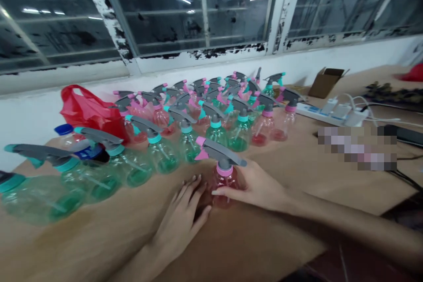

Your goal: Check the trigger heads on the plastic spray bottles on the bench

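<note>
My right hand (256, 187) is wrapped round the body of a pink spray bottle (225, 180), thumb across its front. The bottle stands upright with a grey and pink trigger head pointing left. Just left of it my left hand (185, 211) lies on the brown table covering, fingers spread and holding nothing. Whether its fingertips touch the bottle I cannot tell. Behind both hands stands a row of green spray bottles (165, 156) with turquoise collars. More pink spray bottles (261, 130) and green ones crowd together behind that row.
A red plastic bag (92, 114) sits at the back left, beside a blue-capped drink bottle (87, 150). To the right lie a white power strip (320, 114) with plugs and cables, a small open cardboard box (325, 83) and a dark phone (408, 134). Windows line the wall behind.
</note>
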Demonstrator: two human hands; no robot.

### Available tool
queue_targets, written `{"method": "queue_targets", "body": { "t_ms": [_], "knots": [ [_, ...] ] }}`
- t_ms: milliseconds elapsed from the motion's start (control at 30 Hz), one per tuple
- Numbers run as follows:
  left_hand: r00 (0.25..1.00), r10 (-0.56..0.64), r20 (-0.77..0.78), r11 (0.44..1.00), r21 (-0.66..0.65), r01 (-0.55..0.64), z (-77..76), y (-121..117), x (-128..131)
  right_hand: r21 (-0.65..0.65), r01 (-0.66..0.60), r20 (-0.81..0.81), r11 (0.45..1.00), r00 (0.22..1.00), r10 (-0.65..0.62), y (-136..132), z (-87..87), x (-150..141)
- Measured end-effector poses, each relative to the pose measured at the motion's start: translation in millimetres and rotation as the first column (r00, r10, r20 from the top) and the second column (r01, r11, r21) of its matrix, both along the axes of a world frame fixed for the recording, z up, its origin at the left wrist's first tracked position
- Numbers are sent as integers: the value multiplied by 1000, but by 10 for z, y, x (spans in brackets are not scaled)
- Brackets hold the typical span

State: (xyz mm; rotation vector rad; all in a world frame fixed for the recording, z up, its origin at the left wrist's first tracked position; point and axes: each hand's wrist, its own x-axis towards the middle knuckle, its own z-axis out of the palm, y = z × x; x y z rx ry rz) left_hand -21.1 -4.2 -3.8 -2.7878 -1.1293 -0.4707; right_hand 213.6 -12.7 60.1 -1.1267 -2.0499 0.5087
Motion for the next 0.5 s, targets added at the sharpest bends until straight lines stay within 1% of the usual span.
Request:
{"method": "queue_targets", "body": {
  "t_ms": [100,167,233,333,400,500],
  "knots": [
    [998,-54,20,998,24,53,-48,19,227,5,8,25,1000,1000,-8,-73,59,227],
    [996,-86,19,996,26,86,-70,39,405,-7,15,43,1000,999,-15,-134,81,434],
    [992,-125,15,992,16,125,-79,64,603,-24,50,76,998,996,-48,-198,78,674],
    [983,-184,16,983,-12,185,-77,119,937,3,176,105,984,979,-175,-284,29,1061],
    [975,-219,26,975,-25,219,-76,163,1177,48,260,95,964,960,-264,-336,-21,1316],
    [964,-264,34,963,-44,266,-78,226,1546,91,353,107,931,926,-362,-408,-89,1675]
  ]
}}
